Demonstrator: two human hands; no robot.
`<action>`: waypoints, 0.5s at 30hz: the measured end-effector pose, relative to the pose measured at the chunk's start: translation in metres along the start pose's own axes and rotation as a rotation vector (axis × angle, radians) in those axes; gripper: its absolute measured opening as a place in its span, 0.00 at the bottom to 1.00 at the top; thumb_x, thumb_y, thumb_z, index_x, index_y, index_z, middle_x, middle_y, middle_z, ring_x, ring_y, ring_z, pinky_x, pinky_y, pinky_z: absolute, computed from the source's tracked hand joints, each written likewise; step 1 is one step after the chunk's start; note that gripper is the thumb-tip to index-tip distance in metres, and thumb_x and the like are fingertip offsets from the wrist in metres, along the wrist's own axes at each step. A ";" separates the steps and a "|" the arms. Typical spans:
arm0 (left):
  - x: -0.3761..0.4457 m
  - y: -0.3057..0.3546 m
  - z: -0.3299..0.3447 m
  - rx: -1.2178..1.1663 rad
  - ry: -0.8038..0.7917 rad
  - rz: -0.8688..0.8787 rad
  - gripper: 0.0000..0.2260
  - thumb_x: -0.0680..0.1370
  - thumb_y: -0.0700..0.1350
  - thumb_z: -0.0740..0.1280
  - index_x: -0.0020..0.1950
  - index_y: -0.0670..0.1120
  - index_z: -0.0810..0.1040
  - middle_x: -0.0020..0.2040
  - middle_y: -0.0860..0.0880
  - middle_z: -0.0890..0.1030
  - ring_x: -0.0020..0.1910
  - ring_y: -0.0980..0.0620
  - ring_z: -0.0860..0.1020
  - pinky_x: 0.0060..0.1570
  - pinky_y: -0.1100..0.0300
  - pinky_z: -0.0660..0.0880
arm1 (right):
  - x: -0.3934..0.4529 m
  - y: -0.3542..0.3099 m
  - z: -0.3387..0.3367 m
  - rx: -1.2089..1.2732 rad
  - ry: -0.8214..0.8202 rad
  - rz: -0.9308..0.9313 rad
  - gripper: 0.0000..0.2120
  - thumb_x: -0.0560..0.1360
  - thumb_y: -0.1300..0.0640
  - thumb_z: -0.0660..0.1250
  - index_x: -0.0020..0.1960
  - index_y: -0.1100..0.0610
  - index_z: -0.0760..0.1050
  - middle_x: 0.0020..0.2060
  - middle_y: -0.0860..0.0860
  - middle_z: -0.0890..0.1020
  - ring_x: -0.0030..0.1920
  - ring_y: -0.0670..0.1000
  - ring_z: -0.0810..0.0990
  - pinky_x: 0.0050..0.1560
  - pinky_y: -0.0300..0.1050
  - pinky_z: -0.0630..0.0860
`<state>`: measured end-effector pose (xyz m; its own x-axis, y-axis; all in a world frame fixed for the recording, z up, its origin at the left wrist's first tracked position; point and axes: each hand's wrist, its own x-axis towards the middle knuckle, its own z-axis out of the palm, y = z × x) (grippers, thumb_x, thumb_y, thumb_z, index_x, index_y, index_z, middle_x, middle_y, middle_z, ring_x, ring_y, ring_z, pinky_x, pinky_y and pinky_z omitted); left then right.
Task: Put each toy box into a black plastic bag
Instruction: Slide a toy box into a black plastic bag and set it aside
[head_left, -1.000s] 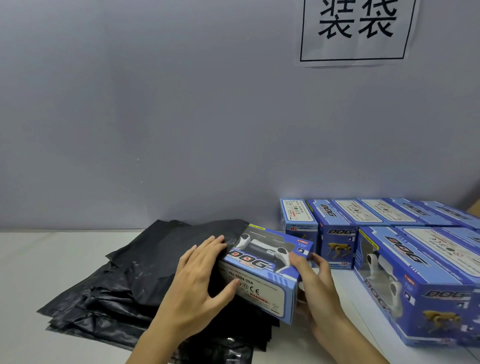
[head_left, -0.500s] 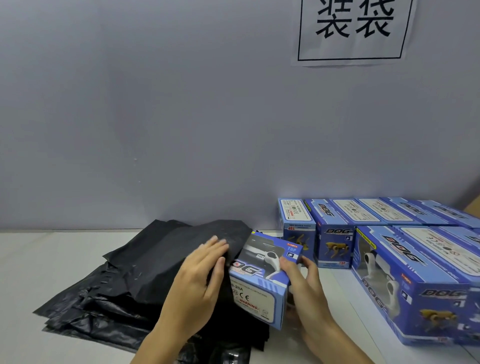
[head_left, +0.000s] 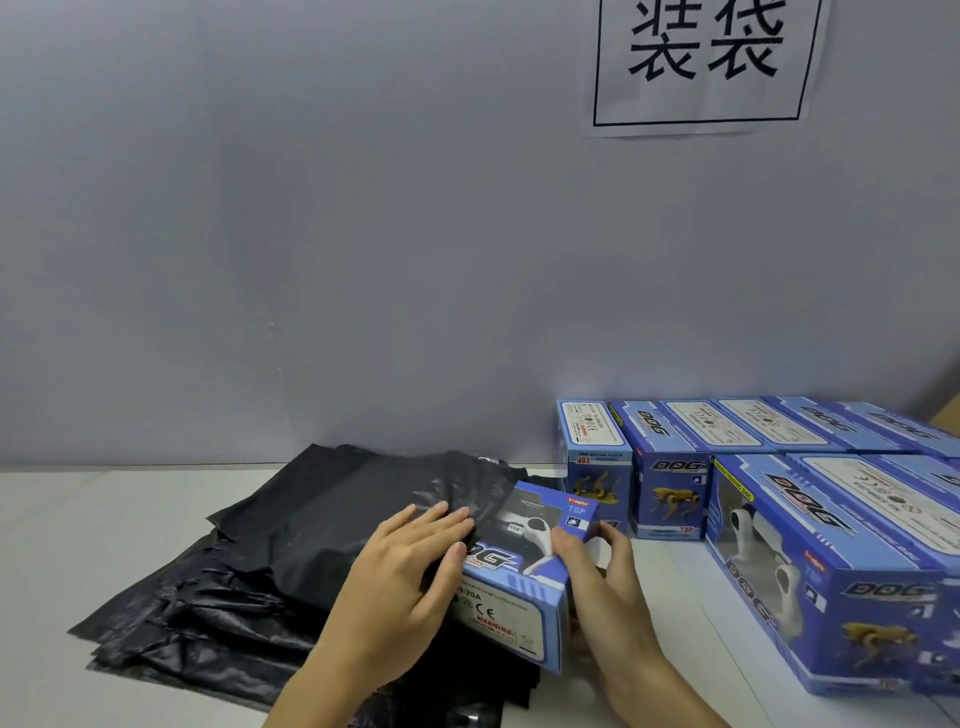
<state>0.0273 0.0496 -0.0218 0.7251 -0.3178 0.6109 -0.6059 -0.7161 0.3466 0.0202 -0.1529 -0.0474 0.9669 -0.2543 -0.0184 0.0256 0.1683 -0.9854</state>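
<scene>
Left hand lay on the top black bag at its mouth, fingers fairly straight along the bag's edge, thumb down over the near side of the toy box; couldn't tell whether it pinched the plastic or only pressed on it. Right hand gripped the box's right end, fingers curled round it, thumb on the upper face. Box was tilted, left end tucked under the bag's edge, partly inside; right end with the "TOP" mark stuck out. That bag sat on top of a stack of black bags spread over the white table, left of centre. Right side: more blue "DOG" boxes in rows, back row against the grey wall, a larger-looking front box nearest the camera. Paper sign with two printed characters was stuck on the wall above them.
</scene>
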 end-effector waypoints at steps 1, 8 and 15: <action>0.000 0.000 0.001 -0.033 0.014 0.007 0.23 0.80 0.60 0.52 0.69 0.54 0.77 0.66 0.65 0.74 0.70 0.71 0.65 0.73 0.65 0.59 | 0.000 0.001 0.001 -0.002 0.015 -0.012 0.21 0.76 0.43 0.69 0.64 0.43 0.64 0.46 0.56 0.85 0.40 0.55 0.87 0.44 0.55 0.83; 0.005 0.002 0.004 -0.334 0.380 -0.156 0.06 0.80 0.44 0.65 0.53 0.53 0.80 0.47 0.56 0.84 0.49 0.57 0.82 0.49 0.63 0.78 | -0.001 -0.004 -0.002 0.087 0.066 -0.058 0.24 0.74 0.44 0.70 0.65 0.44 0.63 0.50 0.55 0.84 0.50 0.58 0.85 0.58 0.65 0.78; 0.004 -0.002 0.009 -0.183 0.459 -0.323 0.10 0.77 0.42 0.72 0.52 0.58 0.83 0.56 0.62 0.79 0.61 0.55 0.73 0.61 0.58 0.70 | -0.008 -0.007 0.002 0.082 -0.031 -0.072 0.20 0.74 0.51 0.72 0.61 0.45 0.66 0.50 0.55 0.84 0.50 0.58 0.84 0.55 0.57 0.79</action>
<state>0.0340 0.0440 -0.0261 0.6916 0.2293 0.6849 -0.4539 -0.5997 0.6591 0.0128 -0.1506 -0.0401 0.9693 -0.2389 0.0585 0.1145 0.2279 -0.9669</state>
